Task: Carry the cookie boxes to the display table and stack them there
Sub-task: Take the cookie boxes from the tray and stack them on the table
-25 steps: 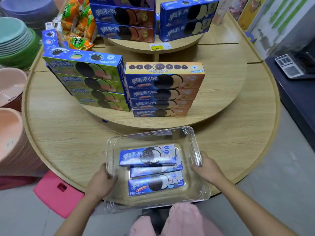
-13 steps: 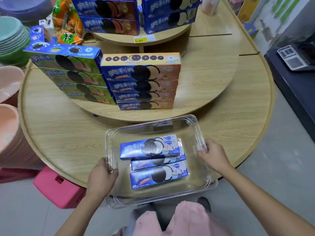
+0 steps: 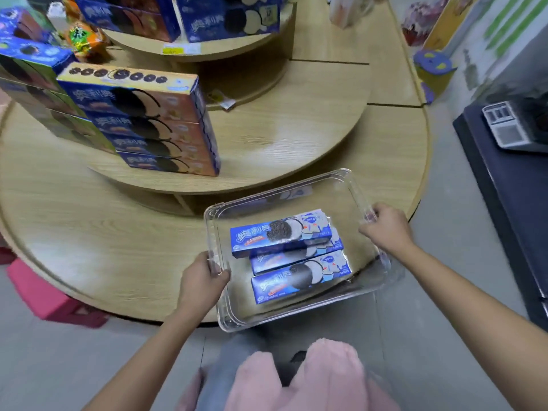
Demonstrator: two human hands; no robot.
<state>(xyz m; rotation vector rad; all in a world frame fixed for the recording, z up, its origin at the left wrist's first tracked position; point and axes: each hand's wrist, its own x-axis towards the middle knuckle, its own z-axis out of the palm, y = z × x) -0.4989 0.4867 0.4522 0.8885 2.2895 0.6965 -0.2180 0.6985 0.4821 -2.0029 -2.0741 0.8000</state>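
Observation:
A clear plastic tray rests partly on the front edge of the round wooden display table, its near part hanging past the edge. Inside it lie three blue cookie boxes, one resting on top of the other two. My left hand grips the tray's left rim. My right hand grips its right rim. On the table's middle tier stands a stack of blue and orange cookie boxes.
More cookie boxes fill the top tier, and another stack stands at far left beside orange snack bags. A pink stool sits under the table's left edge. A dark counter with a scale is at right.
The tray with the boxes has shifted to the right along the table's front edge, both hands still holding its rims. The view has turned right and closer.

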